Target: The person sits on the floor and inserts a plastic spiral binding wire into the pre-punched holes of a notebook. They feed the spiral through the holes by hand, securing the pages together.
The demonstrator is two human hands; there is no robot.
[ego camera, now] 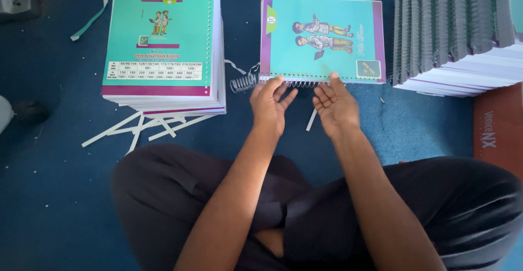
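I sit cross-legged on the blue floor (49, 205) with both hands at the near edge of a teal notebook (322, 37) that lies flat in front of me, its purple-bordered cover up and its punched edge toward me. My left hand (268, 105) rests at the left part of that edge, its fingers (272, 86) loosely spread and touching the wire spiral (245, 81). The spiral runs along the edge, and a stretch of it sticks out loose past the notebook's left corner. My right hand (335, 103) is just beside the left, palm partly turned up, its fingers (335, 81) open and their tips on the cover's lower rim; neither hand is closed round anything.

To my left stands a tall stack of notebooks (163, 42), the top one showing a teal back cover with a printed table. White paper strips (141, 126) lie scattered on the floor below that stack, and one more strip (311, 119) lies between my hands. To my right a leaning pile of bound books (452, 31) shows its grey spiral edges, well apart from my right hand. A teal ribbon scrap (92, 12) lies at the far left
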